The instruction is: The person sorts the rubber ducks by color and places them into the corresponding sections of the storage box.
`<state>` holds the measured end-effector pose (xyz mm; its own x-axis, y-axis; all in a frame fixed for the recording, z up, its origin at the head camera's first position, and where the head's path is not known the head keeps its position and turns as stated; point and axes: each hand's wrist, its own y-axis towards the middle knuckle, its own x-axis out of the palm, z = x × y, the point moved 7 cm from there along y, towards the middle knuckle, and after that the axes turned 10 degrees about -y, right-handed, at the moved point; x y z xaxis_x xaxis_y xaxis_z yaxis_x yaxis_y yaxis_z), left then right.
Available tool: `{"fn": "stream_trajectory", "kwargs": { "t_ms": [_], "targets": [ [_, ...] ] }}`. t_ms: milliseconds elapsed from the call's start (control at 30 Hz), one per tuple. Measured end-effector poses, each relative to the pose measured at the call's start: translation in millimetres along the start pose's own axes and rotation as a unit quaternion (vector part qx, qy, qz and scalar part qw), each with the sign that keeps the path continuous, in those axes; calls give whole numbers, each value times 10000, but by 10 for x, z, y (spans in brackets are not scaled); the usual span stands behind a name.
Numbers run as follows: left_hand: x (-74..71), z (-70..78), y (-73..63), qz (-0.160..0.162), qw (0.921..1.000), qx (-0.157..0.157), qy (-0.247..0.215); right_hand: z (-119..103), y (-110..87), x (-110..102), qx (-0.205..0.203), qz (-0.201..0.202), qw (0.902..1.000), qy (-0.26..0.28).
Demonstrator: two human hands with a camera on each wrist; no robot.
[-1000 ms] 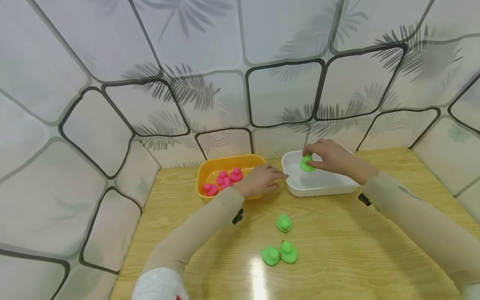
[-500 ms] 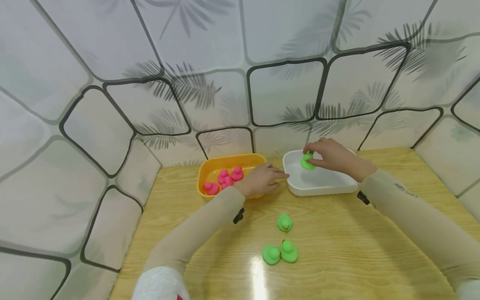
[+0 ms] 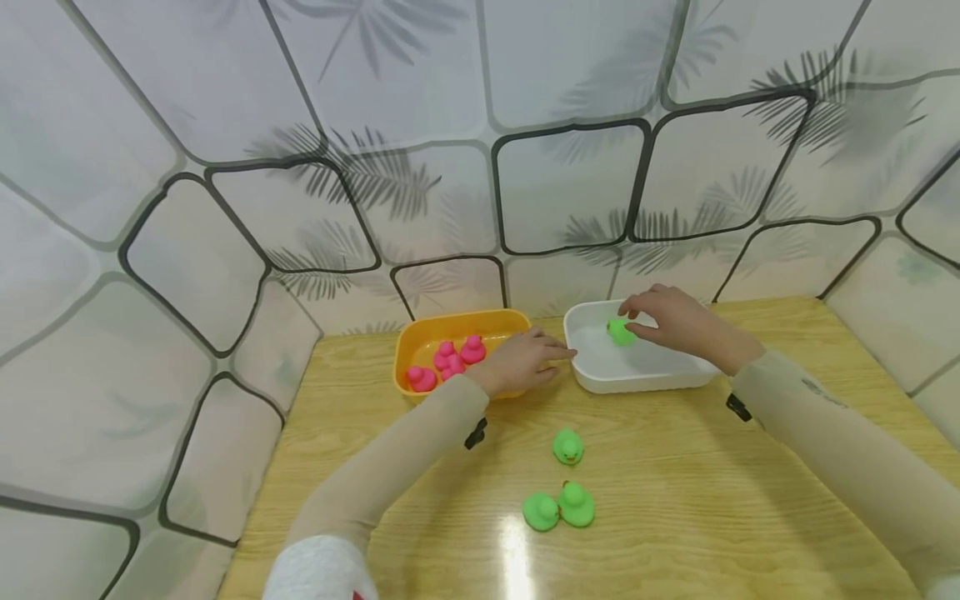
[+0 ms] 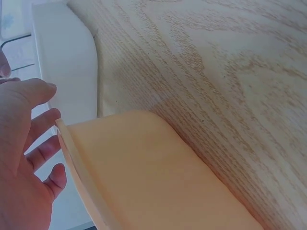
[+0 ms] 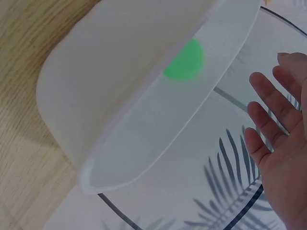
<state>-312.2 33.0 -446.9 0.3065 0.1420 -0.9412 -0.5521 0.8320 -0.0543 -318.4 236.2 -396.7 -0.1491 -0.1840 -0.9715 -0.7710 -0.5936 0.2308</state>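
Note:
My right hand point(image 3: 678, 323) hovers over the right part of the white tray point(image 3: 600, 385), thumb and fingers parted. Just past its fingertips a green rubber duck point(image 3: 619, 332) sits inside this tray; in the right wrist view the duck point(image 5: 186, 61) is partly hidden by the tray wall, apart from the hand. My left hand point(image 3: 525, 360) lies over the right end of the orange tray point(image 3: 408, 333), its fingers extended towards the white tray's left rim. In the left wrist view those fingers point(image 4: 43, 151) are loosely bent beside the orange rim.
Several pink rubber ducks point(image 3: 448, 357) lie in the orange tray. Nearer on the wooden table point(image 3: 675, 500) are a single green duck point(image 3: 567, 447) and a touching pair, a left duck point(image 3: 541, 511) and a right duck point(image 3: 577, 504). A patterned wall point(image 3: 570, 192) rises behind the trays.
My right hand has let go of the green duck, which now stays in the white tray, and has drawn slightly to the right. The left hand keeps its place.

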Motion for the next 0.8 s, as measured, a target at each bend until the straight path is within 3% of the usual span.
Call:
{"fn": "stream_trajectory", "kwargs": {
  "t_ms": [200,367,467,800],
  "targets": [
    [-17,11,-3,92,9999,70,-11,-142,-95,-5,-266,222,9994,-40],
    [-15,10,7,217,9997,74,-56,-368,-185,-17,-712,645,9953,87],
    [-6,15,10,303,9995,80,-105,-500,-241,25,-873,680,9938,126],
    [0,25,28,906,9957,7,-180,-956,-369,165,-1501,848,9845,311]
  ]
}}
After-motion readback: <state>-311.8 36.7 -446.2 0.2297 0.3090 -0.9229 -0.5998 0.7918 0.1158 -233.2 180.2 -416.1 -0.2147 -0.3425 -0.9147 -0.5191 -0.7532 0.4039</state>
